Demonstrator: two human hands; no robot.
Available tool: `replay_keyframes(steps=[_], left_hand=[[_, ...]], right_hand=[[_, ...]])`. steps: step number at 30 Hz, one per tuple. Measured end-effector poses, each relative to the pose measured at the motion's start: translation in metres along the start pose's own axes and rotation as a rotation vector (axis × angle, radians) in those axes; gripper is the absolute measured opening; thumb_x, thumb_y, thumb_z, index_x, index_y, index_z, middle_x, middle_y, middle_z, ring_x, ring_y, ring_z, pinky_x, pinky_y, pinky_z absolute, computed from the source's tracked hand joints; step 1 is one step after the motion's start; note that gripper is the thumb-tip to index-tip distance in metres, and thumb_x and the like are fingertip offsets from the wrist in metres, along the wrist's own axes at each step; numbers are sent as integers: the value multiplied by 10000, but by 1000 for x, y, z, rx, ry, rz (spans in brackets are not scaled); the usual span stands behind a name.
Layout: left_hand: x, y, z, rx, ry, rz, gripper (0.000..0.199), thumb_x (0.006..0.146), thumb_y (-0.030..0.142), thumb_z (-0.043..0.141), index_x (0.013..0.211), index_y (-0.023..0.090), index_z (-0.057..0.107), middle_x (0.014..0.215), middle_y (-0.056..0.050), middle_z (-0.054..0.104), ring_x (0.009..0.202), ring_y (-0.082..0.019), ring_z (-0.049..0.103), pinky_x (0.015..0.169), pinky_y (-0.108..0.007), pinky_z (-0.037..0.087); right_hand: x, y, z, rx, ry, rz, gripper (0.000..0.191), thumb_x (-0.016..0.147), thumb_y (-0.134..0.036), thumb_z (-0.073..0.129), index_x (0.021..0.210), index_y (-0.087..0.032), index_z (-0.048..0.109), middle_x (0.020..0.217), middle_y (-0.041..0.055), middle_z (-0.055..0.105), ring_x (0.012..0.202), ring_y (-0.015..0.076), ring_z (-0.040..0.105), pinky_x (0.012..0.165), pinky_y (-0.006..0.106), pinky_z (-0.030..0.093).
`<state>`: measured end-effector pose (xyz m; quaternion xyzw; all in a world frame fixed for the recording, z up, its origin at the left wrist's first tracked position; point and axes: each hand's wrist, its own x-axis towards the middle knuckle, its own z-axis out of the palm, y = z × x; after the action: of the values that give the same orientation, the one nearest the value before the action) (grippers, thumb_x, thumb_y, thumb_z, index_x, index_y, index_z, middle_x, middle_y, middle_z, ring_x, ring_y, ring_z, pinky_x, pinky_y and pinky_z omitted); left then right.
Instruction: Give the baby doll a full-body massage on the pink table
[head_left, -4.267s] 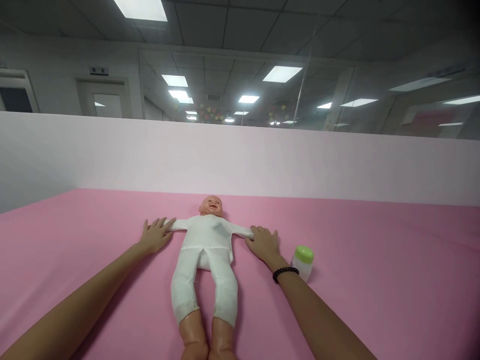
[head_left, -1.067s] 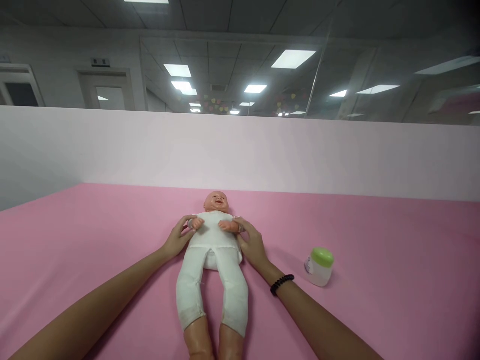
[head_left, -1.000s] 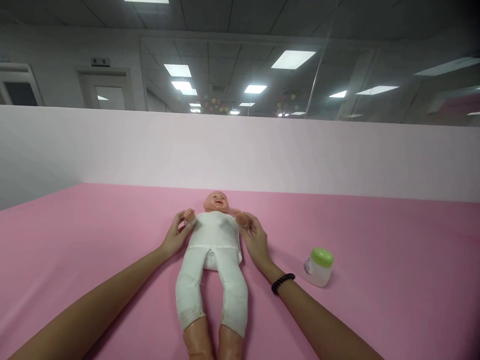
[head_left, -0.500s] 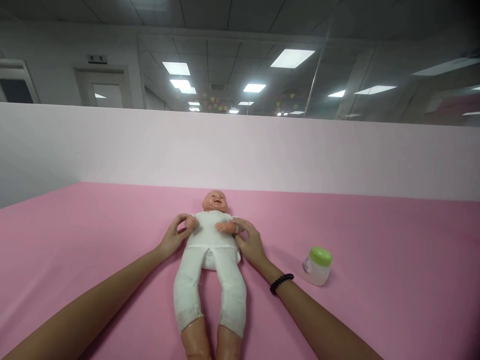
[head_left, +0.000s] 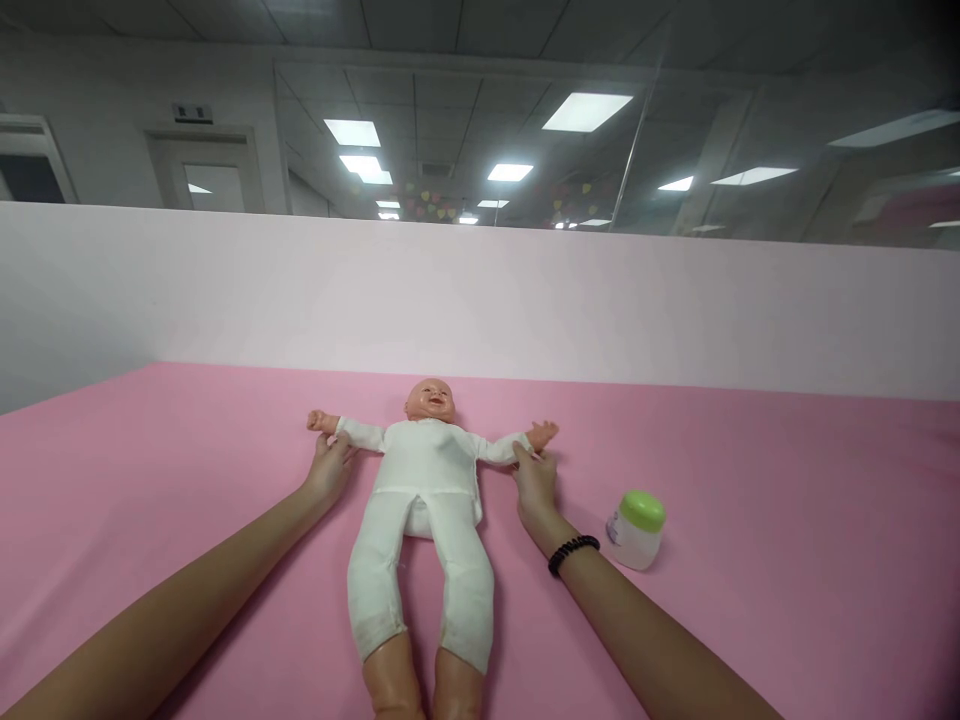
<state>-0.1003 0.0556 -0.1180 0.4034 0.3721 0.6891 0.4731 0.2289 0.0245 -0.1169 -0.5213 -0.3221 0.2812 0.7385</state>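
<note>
Doll (head_left: 426,490) | lay on its back on pink sheet (head_left: 187,560), arms spread | left hand (head_left: 328,472), right hand (head_left: 535,484): fingers curled narrow on sleeves (head_left: 358,433) | cream jar (head_left: 636,532) near right hand | doll seemed light, soft-bodied; sleeves looked easy to hold

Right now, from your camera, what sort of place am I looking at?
Probably an indoor baby-care training room: a baby doll in a white suit lies on a pink sheet, beside a green-lidded cream jar, under office ceiling panels.
</note>
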Motion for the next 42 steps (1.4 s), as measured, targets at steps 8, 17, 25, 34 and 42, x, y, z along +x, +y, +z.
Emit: replay_keyframes(steps=[8,17,25,34,42], left_hand=[[-40,21,25,337,-494,83,408,767,345,765,1127,235,608,1268,-93,600,1155,-260,588,981,-412,505],[-6,10,7,-114,19,-150,174,864,285,638,978,193,544,1029,-100,658,1054,-235,646,970,-442,532],[-21,16,14,189,-124,93,393,837,413,697,1154,276,509,1223,-74,600,1129,-238,613,1001,-455,497],[-32,17,21,337,-321,183,379,802,313,721,1157,278,592,1220,-67,611,1152,-250,571,991,-387,467],[17,7,-15,-150,280,-22,258,758,111,601,670,201,375,671,66,387,608,-71,417,642,-184,413]], right_hand=[[-41,-30,17,-190,-586,-401,343,621,-175,576,944,-225,682,1110,59,669,1163,264,564,1079,468,399],[-6,-5,5,117,-27,128,493,700,-391,643,1129,-210,481,1184,125,617,1041,267,652,841,409,573],[-20,-18,7,12,-166,-98,541,695,-350,705,1176,-222,493,1122,88,644,1020,258,641,877,431,546],[-38,-23,15,-120,-413,-440,377,678,-162,621,1049,-232,615,1083,37,633,1049,226,582,945,401,475],[16,-11,-7,506,153,328,219,696,-164,561,890,-248,502,789,-74,542,700,102,565,638,220,513]])
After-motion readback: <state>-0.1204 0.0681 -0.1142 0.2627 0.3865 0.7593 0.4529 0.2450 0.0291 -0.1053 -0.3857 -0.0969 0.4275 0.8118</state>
